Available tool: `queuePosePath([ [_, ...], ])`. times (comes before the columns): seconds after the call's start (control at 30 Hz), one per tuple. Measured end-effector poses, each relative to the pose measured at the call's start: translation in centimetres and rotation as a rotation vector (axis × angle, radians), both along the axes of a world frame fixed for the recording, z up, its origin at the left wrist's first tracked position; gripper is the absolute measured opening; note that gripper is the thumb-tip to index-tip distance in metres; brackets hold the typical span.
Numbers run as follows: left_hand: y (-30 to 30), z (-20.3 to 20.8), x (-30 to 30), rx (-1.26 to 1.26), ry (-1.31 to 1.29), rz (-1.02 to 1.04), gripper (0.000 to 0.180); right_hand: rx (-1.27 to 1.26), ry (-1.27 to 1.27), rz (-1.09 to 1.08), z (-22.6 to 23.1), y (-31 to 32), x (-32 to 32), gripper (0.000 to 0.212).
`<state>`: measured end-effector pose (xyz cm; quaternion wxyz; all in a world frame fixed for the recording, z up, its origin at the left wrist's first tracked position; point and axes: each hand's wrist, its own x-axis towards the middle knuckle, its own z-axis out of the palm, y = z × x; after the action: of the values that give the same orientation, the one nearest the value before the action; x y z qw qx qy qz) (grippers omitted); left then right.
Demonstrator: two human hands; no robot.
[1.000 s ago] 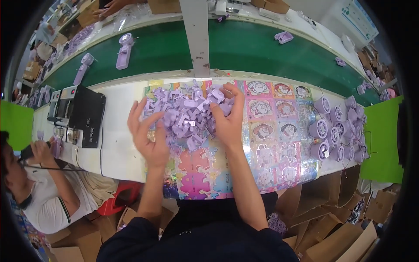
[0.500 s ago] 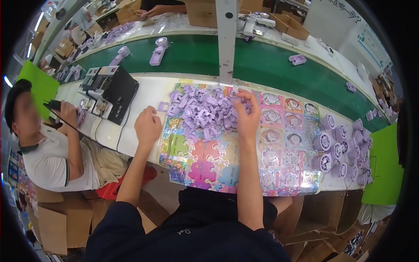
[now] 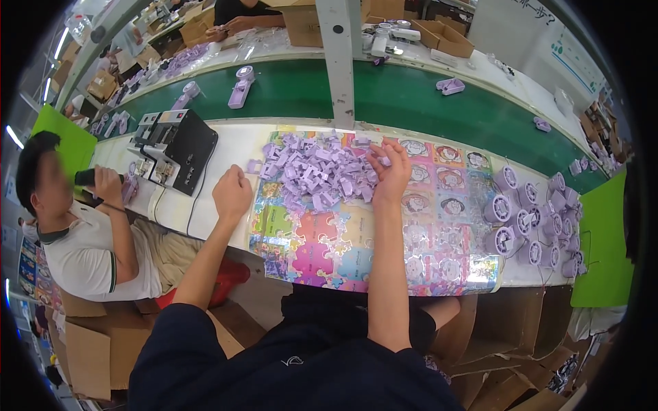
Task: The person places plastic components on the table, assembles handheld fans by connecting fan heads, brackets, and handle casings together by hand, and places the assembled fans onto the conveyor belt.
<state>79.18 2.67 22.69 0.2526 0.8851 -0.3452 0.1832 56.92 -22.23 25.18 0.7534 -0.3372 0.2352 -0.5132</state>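
A heap of small lilac plastic parts (image 3: 315,170) lies on a colourful printed sheet (image 3: 439,264) in front of me. At the heap's right edge is my right hand (image 3: 393,179), palm partly turned up and fingers curled round a small lilac plastic part (image 3: 385,162). My left hand (image 3: 232,195) is closed, knuckles up, over the white tabletop just left of the sheet. Whatever its fingers may hold is hidden. One loose lilac part (image 3: 254,166) lies between that hand and the heap.
Round lilac housings with wires (image 3: 528,219) stand crowded at the right, beside a green panel (image 3: 603,246). A black machine (image 3: 179,147) stands at the left, near a seated co-worker (image 3: 86,246). Behind the table runs a green conveyor belt (image 3: 295,89) carrying lilac units.
My head view has shifted slightly. My right hand has drawn a little to the right of the heap, its fingers curled. My left hand stays closed. The co-worker's head and held black object have moved.
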Motion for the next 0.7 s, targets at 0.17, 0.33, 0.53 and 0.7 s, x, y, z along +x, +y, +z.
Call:
queuePosePath([
  [0.17,0.3,0.2,-0.2,0.007,0.084,0.014,0.004,0.062,-0.072,-0.001,-0.8,-0.8,-0.4,0.027],
  [0.33,-0.1,0.4,-0.5,0.008,0.105,0.034,0.004,0.241,-0.166,-0.027,-0.5,-2.1,-1.9,0.020],
  [0.53,-0.2,0.7,-0.4,-0.015,0.113,0.077,0.004,0.042,0.058,-0.094,-2.7,-4.9,-2.5,0.018],
  [0.7,0.0,0.8,-0.4,-0.014,0.138,0.116,0.003,-0.698,0.728,-0.140,-3.1,-11.6,-4.7,0.018],
])
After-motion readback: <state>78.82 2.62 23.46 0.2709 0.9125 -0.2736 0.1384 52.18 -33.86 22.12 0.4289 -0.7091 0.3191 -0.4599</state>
